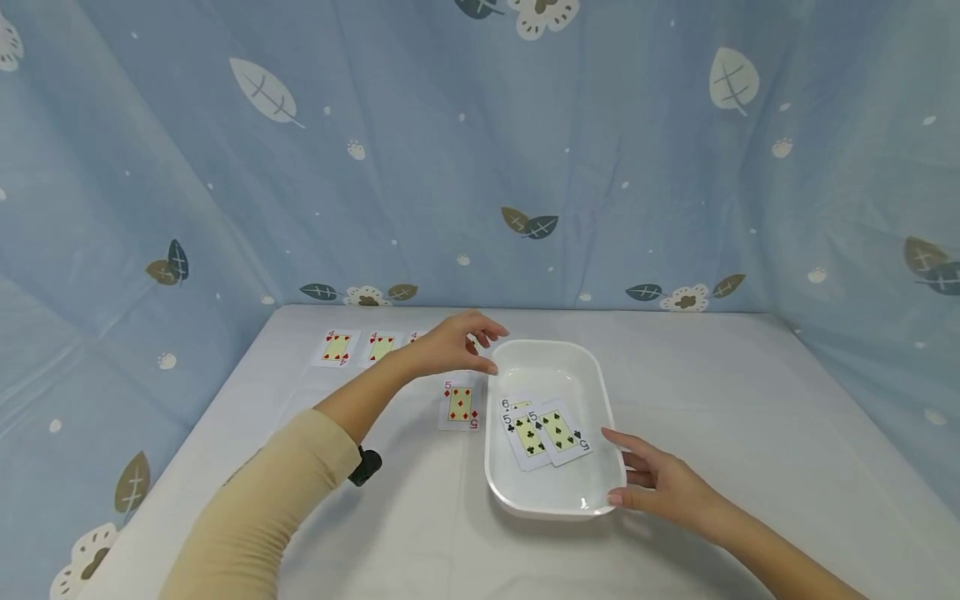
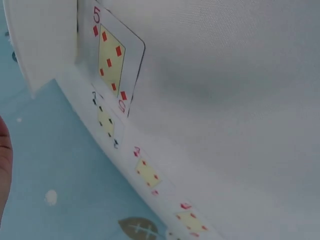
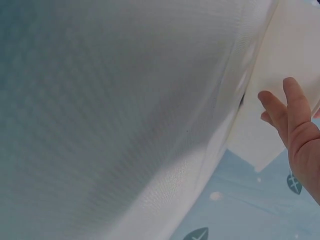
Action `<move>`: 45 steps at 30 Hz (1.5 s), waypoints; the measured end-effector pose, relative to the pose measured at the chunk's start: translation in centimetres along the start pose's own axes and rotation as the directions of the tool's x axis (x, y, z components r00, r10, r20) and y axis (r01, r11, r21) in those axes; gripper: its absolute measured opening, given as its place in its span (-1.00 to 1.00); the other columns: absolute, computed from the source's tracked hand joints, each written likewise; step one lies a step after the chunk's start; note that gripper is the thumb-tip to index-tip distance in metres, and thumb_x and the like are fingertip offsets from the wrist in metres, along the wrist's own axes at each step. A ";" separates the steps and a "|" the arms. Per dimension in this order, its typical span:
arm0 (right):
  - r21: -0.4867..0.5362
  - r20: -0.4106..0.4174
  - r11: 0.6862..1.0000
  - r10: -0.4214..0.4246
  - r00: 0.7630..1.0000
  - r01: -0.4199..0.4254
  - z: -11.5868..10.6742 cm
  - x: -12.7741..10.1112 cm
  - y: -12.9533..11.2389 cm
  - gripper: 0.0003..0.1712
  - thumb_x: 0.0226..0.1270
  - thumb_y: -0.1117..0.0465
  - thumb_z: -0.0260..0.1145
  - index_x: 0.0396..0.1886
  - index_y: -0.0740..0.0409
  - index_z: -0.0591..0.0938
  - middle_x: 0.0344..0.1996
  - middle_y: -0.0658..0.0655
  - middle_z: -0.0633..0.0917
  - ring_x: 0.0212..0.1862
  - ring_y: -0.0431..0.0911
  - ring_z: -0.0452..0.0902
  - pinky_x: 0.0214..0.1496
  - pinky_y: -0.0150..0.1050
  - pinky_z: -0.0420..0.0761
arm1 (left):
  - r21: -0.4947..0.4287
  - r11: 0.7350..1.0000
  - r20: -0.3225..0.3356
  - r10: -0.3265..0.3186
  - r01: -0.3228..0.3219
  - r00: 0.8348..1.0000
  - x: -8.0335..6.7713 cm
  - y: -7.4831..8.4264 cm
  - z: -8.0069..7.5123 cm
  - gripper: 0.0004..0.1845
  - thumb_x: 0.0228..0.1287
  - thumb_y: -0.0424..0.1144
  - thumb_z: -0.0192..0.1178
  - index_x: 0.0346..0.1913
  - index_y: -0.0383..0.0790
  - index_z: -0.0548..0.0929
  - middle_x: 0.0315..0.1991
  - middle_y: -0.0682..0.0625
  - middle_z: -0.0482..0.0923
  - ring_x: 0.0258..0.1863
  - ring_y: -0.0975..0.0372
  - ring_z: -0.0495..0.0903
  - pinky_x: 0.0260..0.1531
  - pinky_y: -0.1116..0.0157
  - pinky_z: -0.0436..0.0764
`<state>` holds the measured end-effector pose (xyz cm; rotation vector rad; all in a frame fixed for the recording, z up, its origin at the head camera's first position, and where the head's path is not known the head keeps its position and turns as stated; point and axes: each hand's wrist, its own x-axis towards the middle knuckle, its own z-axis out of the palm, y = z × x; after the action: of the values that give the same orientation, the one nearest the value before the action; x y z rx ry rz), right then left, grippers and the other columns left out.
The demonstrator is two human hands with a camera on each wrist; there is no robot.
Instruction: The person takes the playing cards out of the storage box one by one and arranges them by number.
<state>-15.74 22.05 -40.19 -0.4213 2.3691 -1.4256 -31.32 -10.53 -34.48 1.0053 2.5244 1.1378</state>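
A white plastic basin [image 1: 525,498] sits on the table, with a five of clubs [image 1: 528,442], a five of spades [image 1: 558,432] and a mostly covered six [image 1: 516,405] inside. My left hand [image 1: 453,343] is at its upper-left rim, thumb near the edge and fingers loosely bent, with nothing visible in its grasp. At the lower-right side is my right hand [image 1: 667,487], fingers and thumb spread, fingertips at the rim. The right wrist view shows that hand [image 3: 300,130] with extended fingers against the basin's outer wall [image 3: 285,55]. A five of diamonds [image 1: 460,404] lies left of the basin.
Red fours [image 1: 336,348] lie in a row along the table's back left, partly hidden by the left hand. A black-suited card [image 2: 106,122] shows in the left wrist view. A black object [image 1: 365,467] is by the left sleeve. Blue patterned curtain [image 1: 420,167] surrounds the table.
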 end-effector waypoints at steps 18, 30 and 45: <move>0.028 0.034 0.999 -0.026 0.999 0.025 0.1 -0.5 0.2 -0.05 0.15 0.20 0.41 0.42 0.37 0.11 0.16 0.64 0.36 0.05 0.34 0.52 -0.16 -0.23 0.66 | -0.067 0.996 0.246 0.079 -0.065 0.966 2.5 1.4 4.7 -0.40 0.07 -0.26 0.40 0.22 -0.19 0.48 0.07 -0.13 0.46 0.05 0.08 0.47 0.05 0.14 0.51; 0.018 0.052 0.997 -0.081 0.995 0.081 -0.2 -0.2 0.2 -0.06 0.18 0.20 0.39 0.41 0.41 0.10 0.15 0.65 0.36 0.04 0.38 0.51 -0.16 -0.23 0.66 | 0.086 0.991 0.359 0.066 -0.104 0.931 4.1 2.1 7.4 -0.39 0.08 -0.29 0.39 0.24 -0.11 0.48 0.14 -0.02 0.46 0.05 0.25 0.47 0.03 0.33 0.51; -0.025 0.067 0.995 -0.098 0.993 0.100 -0.5 -0.2 0.0 -0.09 0.20 0.19 0.37 0.40 0.41 0.10 0.14 0.65 0.37 -0.02 0.27 0.58 -0.18 -0.23 0.67 | 0.284 0.953 0.471 -0.040 -0.109 0.881 5.7 2.6 10.4 -0.32 -0.05 -0.29 0.46 0.21 0.11 0.51 0.20 0.25 0.43 0.22 0.40 0.35 0.23 0.36 0.32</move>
<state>-15.76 22.50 -39.97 -0.5913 2.3475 -1.4001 -29.85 0.55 -39.19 1.2272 2.3123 0.4294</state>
